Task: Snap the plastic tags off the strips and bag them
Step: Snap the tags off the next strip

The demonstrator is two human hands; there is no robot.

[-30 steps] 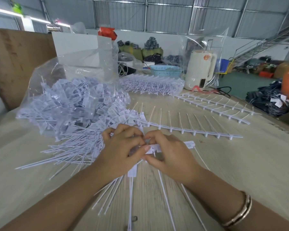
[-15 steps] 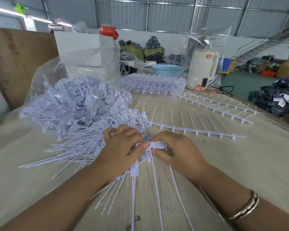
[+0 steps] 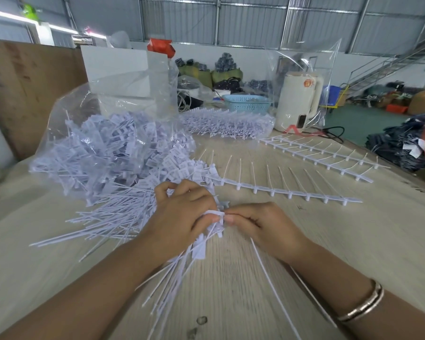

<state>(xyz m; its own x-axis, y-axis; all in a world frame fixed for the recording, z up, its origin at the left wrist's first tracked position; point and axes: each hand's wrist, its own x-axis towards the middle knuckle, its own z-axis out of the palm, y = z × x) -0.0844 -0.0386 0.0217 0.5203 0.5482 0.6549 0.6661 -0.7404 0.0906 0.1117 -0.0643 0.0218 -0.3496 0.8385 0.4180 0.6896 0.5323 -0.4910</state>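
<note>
My left hand (image 3: 182, 217) grips a bunch of loose white plastic tags (image 3: 199, 249) whose thin tails fan toward me over the table. My right hand (image 3: 263, 224) pinches the short end of a tag strip (image 3: 220, 217) right against the left thumb. A clear plastic bag (image 3: 113, 133) at the left holds a heap of snapped-off tags that spills onto the table. A bare strip (image 3: 280, 191) lies just beyond my hands.
More bare strips (image 3: 329, 155) lie at the right. A stack of full tag strips (image 3: 228, 122) sits at the back, near a blue basket (image 3: 247, 103) and a white kettle (image 3: 298, 101). The wooden table (image 3: 353, 241) drops off at the right.
The strip between my hands has grown shorter. My right hand has moved left until its fingertips meet the left thumb, and more tags sit in the left hand's bunch.
</note>
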